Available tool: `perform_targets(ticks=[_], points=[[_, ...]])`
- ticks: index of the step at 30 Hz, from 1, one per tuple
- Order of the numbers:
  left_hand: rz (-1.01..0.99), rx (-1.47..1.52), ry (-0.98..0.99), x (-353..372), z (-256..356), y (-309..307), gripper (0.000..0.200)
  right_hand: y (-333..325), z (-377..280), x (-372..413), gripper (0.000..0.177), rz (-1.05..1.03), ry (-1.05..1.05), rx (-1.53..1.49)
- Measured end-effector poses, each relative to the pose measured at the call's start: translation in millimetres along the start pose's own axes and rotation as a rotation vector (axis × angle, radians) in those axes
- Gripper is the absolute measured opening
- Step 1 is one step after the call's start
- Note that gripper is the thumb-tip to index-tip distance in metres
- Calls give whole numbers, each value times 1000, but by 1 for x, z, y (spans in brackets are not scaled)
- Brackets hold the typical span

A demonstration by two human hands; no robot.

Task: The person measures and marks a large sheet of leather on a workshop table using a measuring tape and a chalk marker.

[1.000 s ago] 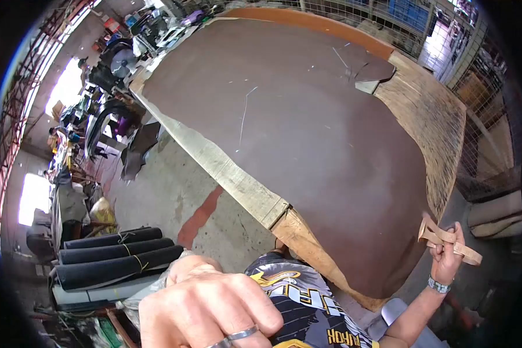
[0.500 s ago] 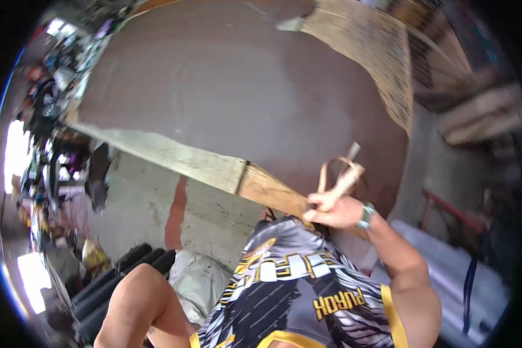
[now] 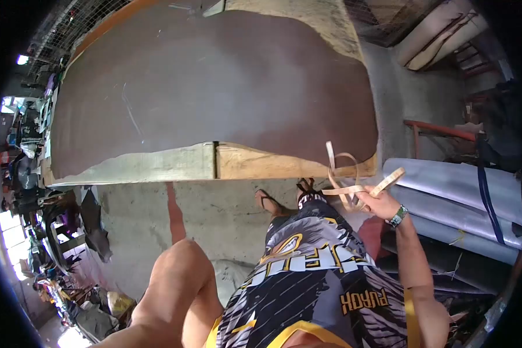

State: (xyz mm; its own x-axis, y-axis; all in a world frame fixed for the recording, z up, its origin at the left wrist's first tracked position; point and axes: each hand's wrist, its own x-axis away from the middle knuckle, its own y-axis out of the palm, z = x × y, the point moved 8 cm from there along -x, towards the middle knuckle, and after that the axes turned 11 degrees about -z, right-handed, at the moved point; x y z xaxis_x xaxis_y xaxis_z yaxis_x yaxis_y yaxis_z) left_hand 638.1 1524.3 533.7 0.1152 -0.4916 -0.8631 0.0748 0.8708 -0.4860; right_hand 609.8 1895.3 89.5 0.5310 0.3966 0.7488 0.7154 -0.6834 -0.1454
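My right hand (image 3: 380, 203), with a watch (image 3: 398, 216) on its wrist, is closed around a pale tan measuring tape (image 3: 354, 190). The tape hangs in loose loops, and one pale end stands up over the near right edge of the hide. A large dark brown leather hide (image 3: 214, 87) lies spread over a wooden table (image 3: 272, 164), past my right hand. My left arm (image 3: 180, 272) is bent at the elbow on the left, and its hand is out of view.
Large silvery rolls (image 3: 446, 185) lie at the right, below a red metal bar (image 3: 441, 129). Dark material hangs at the left (image 3: 93, 220), near cluttered goods. A pale sack (image 3: 229, 275) is on the floor beside me. My sandaled feet (image 3: 267, 201) stand near the table edge.
My view has turned, so the table edge now runs level. My right hand has moved right, off the table edge, and the tape's loops have spread wider.
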Motion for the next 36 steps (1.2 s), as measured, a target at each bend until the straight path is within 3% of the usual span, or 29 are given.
perform_targets(ticks=[1, 4, 6, 7, 8, 9, 11, 14, 15, 17, 20, 21, 23, 26, 29, 31, 32, 34, 35, 36], points=[[25, 4, -3, 2, 0, 6, 34, -15, 33, 2, 35, 36, -18, -65], [130, 13, -86, 11, -5, 27, 35, -62, 118, 11, 34, 145, 197, -230], [227, 21, -223, 22, -23, 49, 35, -109, 187, 0, 46, 294, -113, 764], [277, 29, -327, 30, -36, 65, 36, -141, 245, -5, 49, 346, 132, 513], [320, 46, -448, 40, -51, 88, 36, -155, 252, -1, 52, 347, 27, 659], [349, 81, -604, 53, -68, 116, 37, -174, 295, -16, 54, 211, 102, 93], [372, 228, -1014, 98, -106, 206, 38, -208, 320, -20, 50, 215, 9, -113], [401, 585, -1715, 216, -134, 408, 43, -260, 340, -44, 40, 211, -4, -224], [318, 751, -1897, 255, -129, 476, 47, -264, 363, -34, 40, 186, 171, -210], [310, 1102, -2043, 291, -121, 577, 46, -297, 370, -33, 43, 154, 254, 33], [433, 803, -2200, 307, -131, 613, 49, -338, 346, -52, 51, 36, 88, 556], [614, 770, -2214, 312, -130, 618, 48, -340, 343, -54, 54, -20, 40, 727], [433, 797, -2300, 286, -124, 611, 43, -350, 328, -62, 48, -38, -22, 733], [-163, 1021, -2216, 235, -118, 606, 51, -312, 207, -29, 40, -92, -169, 778], [-114, 702, -1558, 203, -134, 616, 72, -251, 142, -17, 32, -349, -267, 606], [-64, 585, -1362, 171, -134, 606, 84, -200, 45, 27, 33, -436, -585, 682], [165, 646, -1334, 168, -132, 602, 69, -179, 18, 35, 36, -486, -622, 736], [24, 812, -1468, 212, -125, 620, 50, -149, -23, 45, 42, -550, -774, 863], [-54, 898, -1528, 216, -117, 612, 41, -140, -37, 48, 43, -543, -752, 883], [259, 804, -1453, 211, -106, 578, 23, -132, -53, 54, 44, -532, -728, 904]])
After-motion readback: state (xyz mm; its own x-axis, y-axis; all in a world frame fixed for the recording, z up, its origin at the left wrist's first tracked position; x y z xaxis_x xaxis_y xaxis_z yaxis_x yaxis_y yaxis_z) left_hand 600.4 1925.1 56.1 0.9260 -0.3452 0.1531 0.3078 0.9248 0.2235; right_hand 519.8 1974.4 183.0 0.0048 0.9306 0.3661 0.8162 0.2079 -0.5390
